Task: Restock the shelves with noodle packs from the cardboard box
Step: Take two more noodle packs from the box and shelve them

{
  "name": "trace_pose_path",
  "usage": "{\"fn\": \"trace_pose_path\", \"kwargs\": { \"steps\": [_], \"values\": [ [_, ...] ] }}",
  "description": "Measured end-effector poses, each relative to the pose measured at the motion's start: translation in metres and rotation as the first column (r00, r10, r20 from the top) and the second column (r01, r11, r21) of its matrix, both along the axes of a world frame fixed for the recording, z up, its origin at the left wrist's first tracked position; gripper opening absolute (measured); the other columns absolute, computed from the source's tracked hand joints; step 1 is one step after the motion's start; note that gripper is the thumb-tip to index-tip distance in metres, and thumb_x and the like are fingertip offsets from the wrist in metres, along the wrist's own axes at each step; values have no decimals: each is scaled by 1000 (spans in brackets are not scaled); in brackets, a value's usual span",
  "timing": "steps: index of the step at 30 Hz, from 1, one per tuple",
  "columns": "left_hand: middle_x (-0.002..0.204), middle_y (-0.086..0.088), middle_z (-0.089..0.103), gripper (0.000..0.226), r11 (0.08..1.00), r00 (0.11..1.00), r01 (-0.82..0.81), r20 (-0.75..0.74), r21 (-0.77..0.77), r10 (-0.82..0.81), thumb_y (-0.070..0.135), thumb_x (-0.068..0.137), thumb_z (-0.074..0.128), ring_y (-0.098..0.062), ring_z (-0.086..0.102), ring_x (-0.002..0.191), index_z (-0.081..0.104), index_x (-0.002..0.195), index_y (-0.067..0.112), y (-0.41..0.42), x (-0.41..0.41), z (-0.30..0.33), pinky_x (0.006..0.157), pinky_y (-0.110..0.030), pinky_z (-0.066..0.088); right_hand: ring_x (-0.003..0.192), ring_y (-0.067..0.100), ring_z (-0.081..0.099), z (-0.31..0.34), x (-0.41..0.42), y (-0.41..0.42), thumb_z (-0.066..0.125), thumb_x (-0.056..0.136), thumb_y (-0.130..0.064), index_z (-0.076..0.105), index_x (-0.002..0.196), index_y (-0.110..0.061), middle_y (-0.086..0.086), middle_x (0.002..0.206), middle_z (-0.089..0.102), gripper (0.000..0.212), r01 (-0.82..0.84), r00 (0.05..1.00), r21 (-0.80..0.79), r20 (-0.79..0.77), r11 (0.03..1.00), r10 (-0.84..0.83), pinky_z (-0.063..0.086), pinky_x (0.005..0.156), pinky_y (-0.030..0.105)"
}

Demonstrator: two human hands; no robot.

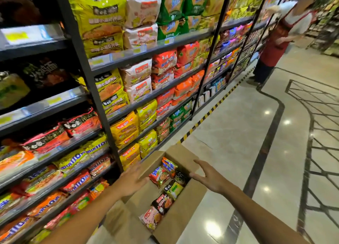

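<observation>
Both hands, the left hand and the right hand, are hovering with fingers relaxed and holding nothing over the cardboard box, sitting flaps-open on the floor beside the shelves, probably so its noodle packs are lying within easy reach.

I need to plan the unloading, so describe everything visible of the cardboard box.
The cardboard box is plain brown corrugated card, long and rectangular, standing open on the glossy tiled floor beside the bottom shelves. Its flaps are folded outward. Inside lie assorted noodle packs in red, orange, black, green and pink wrappers, loosely piled. The left hand rests flat on the left flap with straight fingers; the right hand hangs open over the right edge, and contact there is unclear.
</observation>
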State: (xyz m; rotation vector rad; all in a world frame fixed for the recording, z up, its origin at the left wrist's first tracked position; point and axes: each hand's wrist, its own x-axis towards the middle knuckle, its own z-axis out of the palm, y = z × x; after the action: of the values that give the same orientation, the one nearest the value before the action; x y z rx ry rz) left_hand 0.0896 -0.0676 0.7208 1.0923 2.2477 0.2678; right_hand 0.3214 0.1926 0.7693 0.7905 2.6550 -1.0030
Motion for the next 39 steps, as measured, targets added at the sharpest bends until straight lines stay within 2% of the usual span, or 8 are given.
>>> {"fn": "trace_pose_path", "kwargs": {
  "steps": [5,12,18,21,25,31,35,39],
  "values": [
    [166,-2,12,74,998,1000,-21,9,-56,22,63,99,33,-26,9,153,19,158,21,55,-34,-32,123,-42,14,146,17,30,-25,-33,54,51,86,-71,27,154,-27,-2,160,30,85,32,996,-40,81,999,-29,27,119,35],
    [163,0,22,68,993,991,-121,50,-13,122,58,100,35,-25,16,150,25,156,20,89,-65,-64,119,-37,17,143,21,34,-62,-100,108,52,83,-69,31,153,-20,4,158,35,88,-7,984,-118,177,993,28,30,116,34],
    [122,-15,64,73,956,957,-289,31,47,287,66,93,31,-33,60,115,62,126,9,105,-80,-132,96,-42,48,135,17,44,-136,-165,163,61,94,-46,28,153,-16,3,150,44,73,-88,959,-232,245,969,145,31,96,16],
    [128,-3,58,54,927,927,-374,16,21,374,56,96,38,-29,56,120,57,129,18,124,-81,-167,97,-43,47,125,6,43,-192,-191,191,62,96,-37,23,154,-13,2,151,43,74,-133,940,-299,263,945,216,28,92,7],
    [118,-12,65,71,891,887,-453,86,-28,454,67,95,26,-36,61,110,60,128,14,141,-74,-268,94,-44,50,131,12,48,-295,-215,225,71,88,-41,23,154,-16,2,150,44,85,-81,914,-379,340,922,220,34,101,15],
    [140,5,57,74,887,875,-461,175,19,451,70,95,14,-21,54,127,57,137,27,159,-66,-441,106,-37,44,139,15,40,-481,-233,253,51,57,-95,19,156,-14,-2,150,40,132,-188,899,-326,322,926,296,35,115,34],
    [145,12,46,51,819,814,-568,203,85,544,56,95,38,-12,44,135,48,140,33,168,-73,-535,113,-29,35,138,23,42,-588,-248,257,65,70,-76,23,155,-14,5,149,44,113,-239,885,-235,347,942,311,36,114,37],
    [133,20,49,42,790,787,-608,203,86,583,59,92,44,-21,57,114,47,133,49,161,-70,-618,100,-30,43,138,24,41,-675,-262,257,74,81,-51,27,153,-12,8,148,43,95,-214,900,-167,350,963,260,32,111,29]
  ]
}}
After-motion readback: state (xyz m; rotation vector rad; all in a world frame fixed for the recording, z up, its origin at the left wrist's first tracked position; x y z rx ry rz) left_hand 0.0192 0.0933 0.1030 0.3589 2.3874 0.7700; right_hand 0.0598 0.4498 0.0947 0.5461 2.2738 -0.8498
